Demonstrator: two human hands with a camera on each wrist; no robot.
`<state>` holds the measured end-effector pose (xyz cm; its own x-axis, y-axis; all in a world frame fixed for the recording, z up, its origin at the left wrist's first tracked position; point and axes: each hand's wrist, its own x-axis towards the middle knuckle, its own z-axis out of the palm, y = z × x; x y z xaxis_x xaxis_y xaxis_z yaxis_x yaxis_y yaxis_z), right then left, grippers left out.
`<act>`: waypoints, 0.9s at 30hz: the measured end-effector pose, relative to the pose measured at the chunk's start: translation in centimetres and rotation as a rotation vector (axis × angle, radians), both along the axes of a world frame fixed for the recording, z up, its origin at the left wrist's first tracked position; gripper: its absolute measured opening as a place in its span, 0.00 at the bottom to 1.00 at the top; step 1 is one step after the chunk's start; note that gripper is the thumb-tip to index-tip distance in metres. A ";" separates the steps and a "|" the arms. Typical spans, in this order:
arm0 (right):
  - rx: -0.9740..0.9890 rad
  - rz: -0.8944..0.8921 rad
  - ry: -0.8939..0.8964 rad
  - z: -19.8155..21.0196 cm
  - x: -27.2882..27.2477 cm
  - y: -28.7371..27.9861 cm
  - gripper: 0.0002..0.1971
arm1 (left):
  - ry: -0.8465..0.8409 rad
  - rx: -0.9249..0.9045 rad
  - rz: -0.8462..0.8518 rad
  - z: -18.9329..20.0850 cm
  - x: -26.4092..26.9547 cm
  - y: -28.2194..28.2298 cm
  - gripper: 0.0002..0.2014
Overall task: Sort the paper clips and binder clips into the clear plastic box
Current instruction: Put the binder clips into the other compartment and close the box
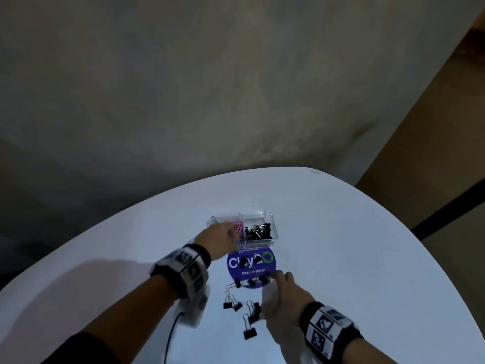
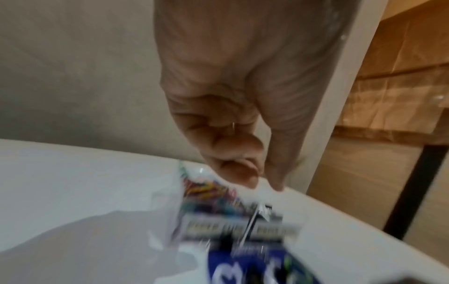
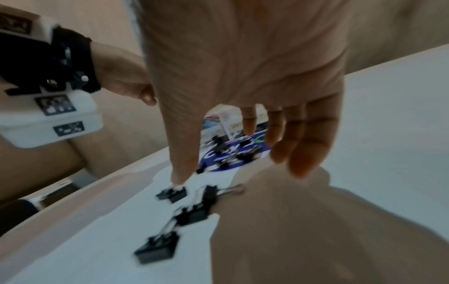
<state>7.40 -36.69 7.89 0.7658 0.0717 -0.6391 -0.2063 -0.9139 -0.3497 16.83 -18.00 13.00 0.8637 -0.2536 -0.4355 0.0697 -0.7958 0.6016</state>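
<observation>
The clear plastic box (image 1: 273,227) stands mid-table, with coloured paper clips (image 1: 239,228) in its left half and black binder clips (image 1: 258,231) in its right half. My left hand (image 1: 223,236) hovers over the left half with its fingers curled. In the left wrist view a small silver paper clip (image 2: 233,126) shows pinched between the fingers (image 2: 243,146). My right hand (image 1: 278,285) is spread, palm down, over several loose binder clips (image 1: 249,333) on the table. Its thumb tip (image 3: 179,176) is just above one binder clip (image 3: 172,194).
A round blue sticker (image 1: 270,267) lies in front of the box with more binder clips (image 1: 244,261) on it. One loose paper clip (image 1: 214,219) sits at the box's far left corner. A black cable (image 1: 172,334) runs along the white table (image 1: 354,232).
</observation>
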 end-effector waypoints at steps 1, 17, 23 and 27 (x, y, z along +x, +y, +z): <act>-0.054 0.051 -0.013 -0.3 -0.7 0.9 0.48 | 0.062 0.082 -0.052 -1.0 -1.8 1.1 0.17; -0.258 0.156 -0.097 -1.7 4.3 3.6 0.58 | -0.124 0.515 -0.432 -5.4 -5.3 -1.2 0.56; -0.174 0.149 -0.074 -2.0 5.0 4.0 0.46 | -0.090 0.468 -0.432 -5.6 -4.1 -1.4 0.53; -0.062 0.083 -0.085 -2.2 3.8 3.2 0.42 | -0.103 0.456 -0.416 -5.7 -4.3 -0.4 0.43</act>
